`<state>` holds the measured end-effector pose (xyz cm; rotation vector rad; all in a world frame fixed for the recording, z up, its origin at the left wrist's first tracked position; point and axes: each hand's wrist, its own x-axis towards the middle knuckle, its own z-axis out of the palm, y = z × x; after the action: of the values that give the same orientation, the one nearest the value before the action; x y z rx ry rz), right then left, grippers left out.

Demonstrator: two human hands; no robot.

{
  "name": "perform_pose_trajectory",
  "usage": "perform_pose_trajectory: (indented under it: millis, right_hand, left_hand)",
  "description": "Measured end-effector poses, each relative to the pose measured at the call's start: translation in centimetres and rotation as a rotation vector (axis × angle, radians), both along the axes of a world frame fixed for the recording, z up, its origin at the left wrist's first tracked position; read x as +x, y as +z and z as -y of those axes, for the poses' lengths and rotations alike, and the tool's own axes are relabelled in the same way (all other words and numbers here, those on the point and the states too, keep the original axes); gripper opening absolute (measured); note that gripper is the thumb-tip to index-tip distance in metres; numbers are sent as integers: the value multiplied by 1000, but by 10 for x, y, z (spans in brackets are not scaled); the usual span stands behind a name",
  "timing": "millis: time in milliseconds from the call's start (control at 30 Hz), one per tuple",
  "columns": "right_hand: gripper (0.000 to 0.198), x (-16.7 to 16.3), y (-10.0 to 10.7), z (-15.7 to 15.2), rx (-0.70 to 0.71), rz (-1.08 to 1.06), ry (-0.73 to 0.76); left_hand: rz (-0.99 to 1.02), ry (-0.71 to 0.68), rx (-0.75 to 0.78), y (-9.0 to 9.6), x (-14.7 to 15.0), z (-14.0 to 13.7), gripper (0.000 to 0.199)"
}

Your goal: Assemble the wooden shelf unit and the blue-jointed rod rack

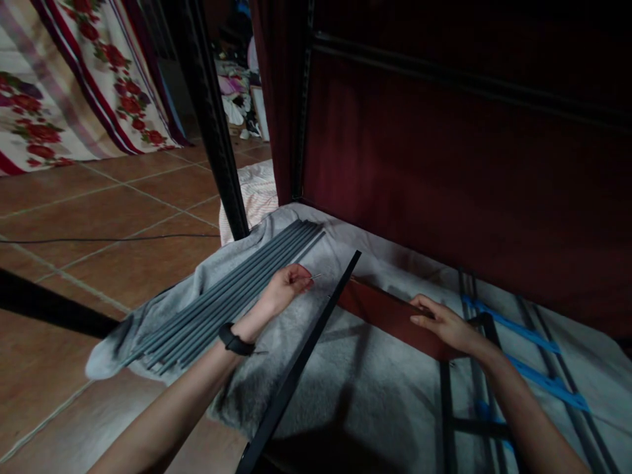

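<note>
- The left hand, at the centre of the frame, has its thumb and fingertips pinched together on a small metal pin, which sticks out toward the right.
- A black band sits around the left wrist.
- The right hand, right of centre, is at the upper edge of a brown board; its thumb and forefinger lie close to each other, but whether they grip the board I cannot tell.
- The board slants from the centre toward the lower right, its left end meeting a black bar that runs down to the bottom edge.
- The board's right end is beside a black frame at the lower right, near blue straps.
- Grey rods lie side by side left of centre, on a grey blanket.
- Dark red cloth fills the upper right.
- A flowered curtain hangs at the upper left, above a tiled floor.
</note>
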<state>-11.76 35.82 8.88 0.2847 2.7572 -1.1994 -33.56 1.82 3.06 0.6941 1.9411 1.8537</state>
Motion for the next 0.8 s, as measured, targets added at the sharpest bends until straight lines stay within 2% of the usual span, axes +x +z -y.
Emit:
perform_pose_trajectory:
  millis: [100,200,500,633,800]
  right_hand:
    - [29,0,-4,-4,35,-13,-6]
    - [33,0,-7,-6,31,-3,-22]
    - [32,0,-6,-8,25,37,-22]
    - [32,0,-5,-9,27,79,-41]
    - [35,-1,-1,-5,42,87,-71]
  left_hand:
    - [75,-47,86,6,-4,-36,24]
    - [116,-73,128,5,-4,-54,21]
    - [30,-75,128,3,-10,-59,9]
    - [-136,-74,114,6,-11,-62,8]
    - [-340,-132,62,11,-13,-64,17]
